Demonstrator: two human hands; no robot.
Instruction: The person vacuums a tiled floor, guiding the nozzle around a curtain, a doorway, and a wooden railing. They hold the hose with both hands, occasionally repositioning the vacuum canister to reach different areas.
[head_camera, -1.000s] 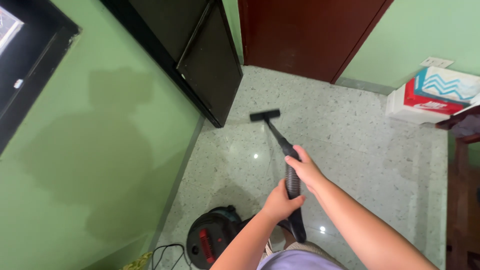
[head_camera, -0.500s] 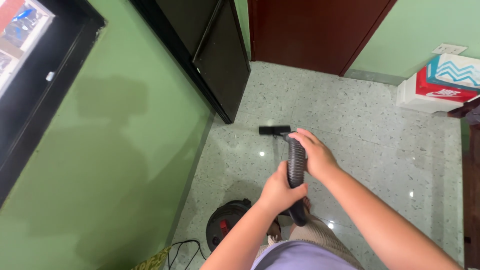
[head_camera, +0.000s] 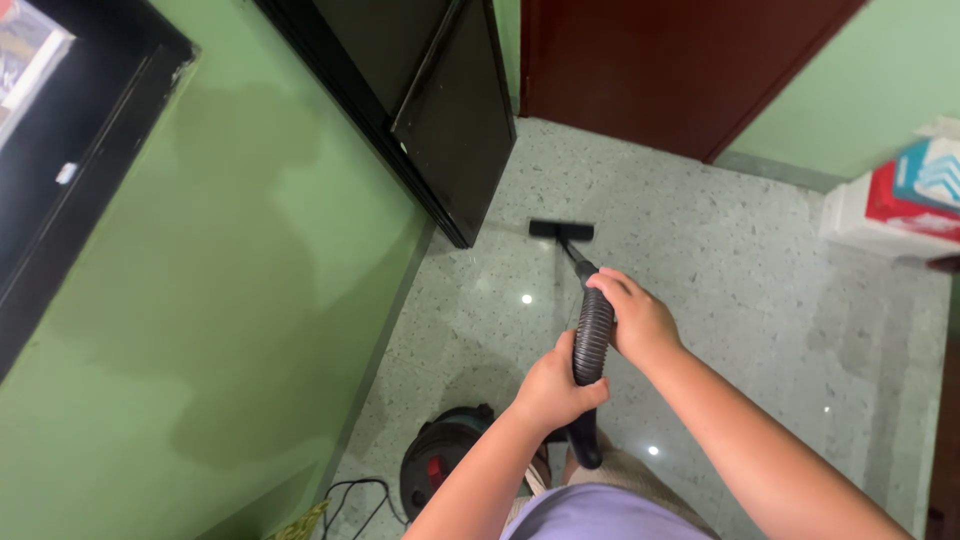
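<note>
Red-and-blue box (head_camera: 915, 195) against green wall (head_camera: 840, 90)

A room in a home. Green walls (head_camera: 230, 300), a speckled stone floor (head_camera: 740, 290), a dark red wooden door (head_camera: 660, 70) and a black cabinet (head_camera: 450, 120) show it.

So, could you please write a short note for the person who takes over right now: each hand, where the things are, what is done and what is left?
Left hand: closed around the black ribbed vacuum hose, lower part.
Right hand: closed around the same hose, higher up.
Flat black floor nozzle: on the speckled grey stone floor, near the corner of the black cabinet.
Round dark vacuum canister: on the floor by the green wall.
Done: cannot tell which floor is already cleaned.
Left: likely the floor toward the dark red door.
</note>
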